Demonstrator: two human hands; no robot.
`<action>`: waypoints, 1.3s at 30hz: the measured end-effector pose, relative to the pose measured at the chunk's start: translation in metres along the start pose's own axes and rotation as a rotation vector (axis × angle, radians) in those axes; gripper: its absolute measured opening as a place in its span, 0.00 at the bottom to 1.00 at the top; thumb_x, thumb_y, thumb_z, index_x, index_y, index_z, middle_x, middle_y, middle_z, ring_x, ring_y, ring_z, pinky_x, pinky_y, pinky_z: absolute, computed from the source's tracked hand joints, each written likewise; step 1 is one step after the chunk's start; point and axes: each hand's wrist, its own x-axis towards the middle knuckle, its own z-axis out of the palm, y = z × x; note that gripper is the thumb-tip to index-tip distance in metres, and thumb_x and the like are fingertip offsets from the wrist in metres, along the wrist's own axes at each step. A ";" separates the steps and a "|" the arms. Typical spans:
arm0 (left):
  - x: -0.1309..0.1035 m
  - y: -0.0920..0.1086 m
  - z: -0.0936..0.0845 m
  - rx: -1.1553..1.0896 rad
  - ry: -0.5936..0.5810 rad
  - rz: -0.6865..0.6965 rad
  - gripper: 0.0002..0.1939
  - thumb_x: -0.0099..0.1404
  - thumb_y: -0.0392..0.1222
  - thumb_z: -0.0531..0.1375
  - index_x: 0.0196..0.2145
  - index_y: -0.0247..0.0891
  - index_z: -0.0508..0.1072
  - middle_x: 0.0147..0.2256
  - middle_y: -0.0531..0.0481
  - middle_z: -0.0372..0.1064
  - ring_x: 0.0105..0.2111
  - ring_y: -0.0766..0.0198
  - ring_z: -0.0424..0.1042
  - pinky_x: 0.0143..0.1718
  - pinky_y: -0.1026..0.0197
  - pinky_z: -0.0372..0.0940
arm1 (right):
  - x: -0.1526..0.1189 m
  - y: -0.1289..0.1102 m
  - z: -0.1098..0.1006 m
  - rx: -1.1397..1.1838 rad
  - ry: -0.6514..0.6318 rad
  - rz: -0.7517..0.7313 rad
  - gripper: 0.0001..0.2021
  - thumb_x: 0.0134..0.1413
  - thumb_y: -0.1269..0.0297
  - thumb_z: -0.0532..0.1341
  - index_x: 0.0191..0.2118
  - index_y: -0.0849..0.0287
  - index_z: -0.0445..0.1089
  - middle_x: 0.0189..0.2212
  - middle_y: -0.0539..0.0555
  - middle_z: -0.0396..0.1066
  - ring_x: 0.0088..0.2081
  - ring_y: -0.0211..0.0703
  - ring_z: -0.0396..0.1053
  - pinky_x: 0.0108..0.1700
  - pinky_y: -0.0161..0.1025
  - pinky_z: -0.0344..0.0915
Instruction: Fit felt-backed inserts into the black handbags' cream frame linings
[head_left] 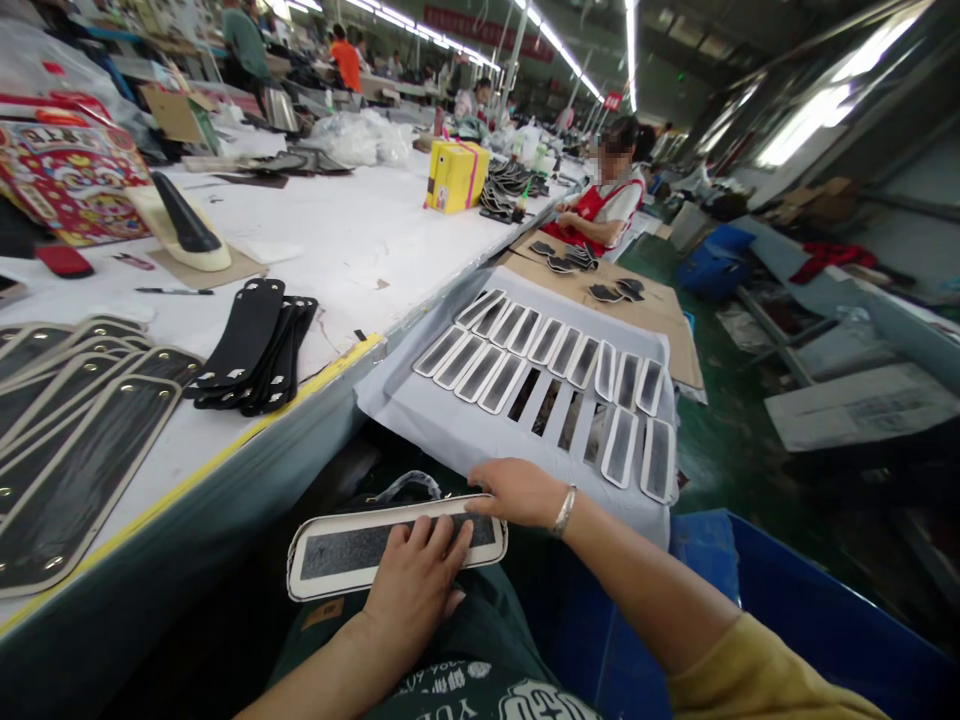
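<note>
A long black panel (345, 546) with a pale border and rounded ends lies over my lap. My left hand (420, 570) is closed on its near edge, with the fingers laid across the top and the thumb tip showing below the edge. At the right end my right hand (521, 492) is closed on the far corner, its fingertips bent over the rim. Beneath the panel is something dark, mostly hidden. A clear plastic-wrapped loop (409, 486) shows just behind it. Similar pale-edged strips (501, 378) lie in rows on a grey sheet (394, 395) ahead.
On the white table (322, 240) at left are black straps (251, 345), larger edged panels (90, 480), an iron-shaped tool (184, 225) and a yellow box (455, 175). Blue bins (787, 610) stand at my right. A person in a red apron (600, 210) sits farther ahead.
</note>
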 end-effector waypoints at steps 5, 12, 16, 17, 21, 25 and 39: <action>0.000 0.000 -0.004 -0.022 -0.015 -0.020 0.36 0.54 0.54 0.63 0.59 0.47 0.58 0.51 0.43 0.62 0.47 0.47 0.59 0.41 0.47 0.59 | 0.013 0.004 0.006 -0.130 -0.166 -0.110 0.18 0.60 0.55 0.51 0.36 0.61 0.73 0.33 0.58 0.74 0.35 0.45 0.70 0.33 0.35 0.58; -0.001 -0.005 -0.001 -0.061 -0.001 0.001 0.37 0.52 0.55 0.63 0.58 0.48 0.59 0.50 0.44 0.61 0.47 0.47 0.59 0.43 0.47 0.59 | 0.011 0.020 -0.005 -0.126 -0.144 -0.156 0.19 0.65 0.60 0.46 0.36 0.62 0.72 0.32 0.56 0.74 0.33 0.41 0.68 0.36 0.34 0.58; -0.002 -0.005 -0.001 -0.068 0.008 0.007 0.38 0.52 0.55 0.64 0.58 0.48 0.58 0.50 0.44 0.61 0.47 0.47 0.58 0.44 0.47 0.59 | 0.008 0.020 -0.012 -0.200 -0.047 -0.172 0.19 0.64 0.59 0.47 0.36 0.62 0.71 0.33 0.57 0.74 0.34 0.42 0.69 0.36 0.35 0.58; -0.002 -0.005 -0.001 -0.065 0.009 0.005 0.38 0.52 0.54 0.64 0.58 0.47 0.58 0.50 0.44 0.61 0.47 0.47 0.58 0.44 0.47 0.59 | 0.006 0.019 -0.011 -0.194 -0.045 -0.207 0.18 0.63 0.57 0.48 0.36 0.61 0.71 0.33 0.56 0.74 0.34 0.42 0.69 0.35 0.35 0.58; -0.002 -0.004 -0.003 -0.049 0.001 -0.009 0.37 0.53 0.54 0.63 0.59 0.48 0.58 0.50 0.44 0.60 0.47 0.47 0.59 0.43 0.48 0.59 | 0.003 0.009 -0.006 -0.292 -0.067 -0.309 0.13 0.61 0.63 0.50 0.36 0.61 0.71 0.34 0.57 0.74 0.35 0.43 0.71 0.34 0.35 0.60; -0.001 -0.003 -0.005 -0.043 -0.026 -0.012 0.38 0.52 0.54 0.63 0.59 0.48 0.57 0.51 0.44 0.60 0.48 0.48 0.58 0.44 0.48 0.59 | 0.005 0.001 -0.002 -0.401 -0.117 -0.306 0.10 0.58 0.69 0.52 0.35 0.64 0.71 0.33 0.60 0.74 0.35 0.47 0.72 0.34 0.37 0.63; 0.002 -0.003 -0.007 -0.040 0.006 0.010 0.38 0.52 0.56 0.64 0.58 0.45 0.58 0.50 0.43 0.61 0.47 0.48 0.59 0.42 0.49 0.59 | -0.014 -0.017 0.003 -0.471 0.027 -0.234 0.09 0.55 0.72 0.52 0.36 0.67 0.69 0.31 0.63 0.72 0.34 0.53 0.72 0.31 0.42 0.66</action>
